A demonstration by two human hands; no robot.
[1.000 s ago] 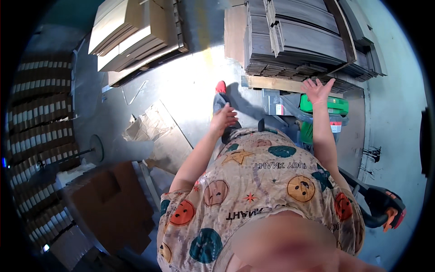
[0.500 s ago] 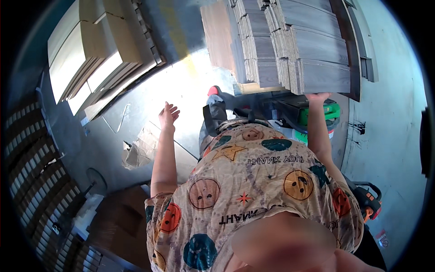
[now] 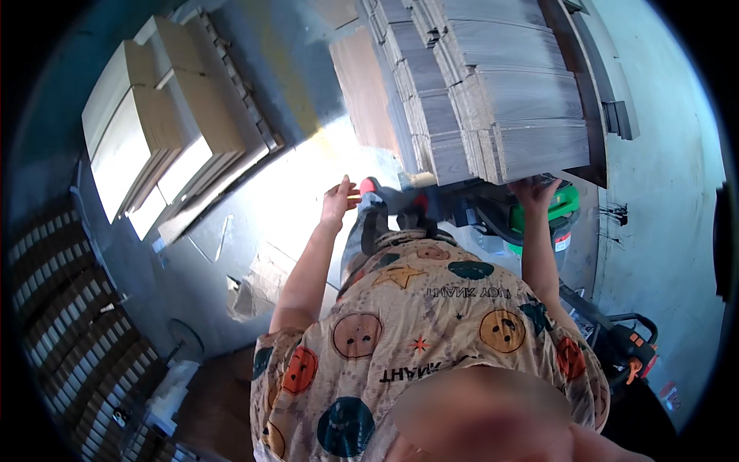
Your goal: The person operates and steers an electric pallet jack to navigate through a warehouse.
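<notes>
My right hand is at the near end of a tall stack of grey wood-grain boards, at or just below the board ends. Its thumb and fingers look spread apart, with some fingertips hard to see against the dark gap. Out in front of my body, my left hand hangs in the air, fingers apart, with nothing in it. A red-tipped shoe shows just beside it. Below my right hand is a green and black machine, partly hidden by my forearm.
Stacked pale panels stand on the far left. Dark slatted stacks line the left edge. A torn cardboard piece lies on the floor. A black handle with orange buttons is at my right, near the pale wall.
My left hand has moved right and forward, toward the shoe. My right hand has shifted slightly down and left at the board ends. The whole view has turned a little.
</notes>
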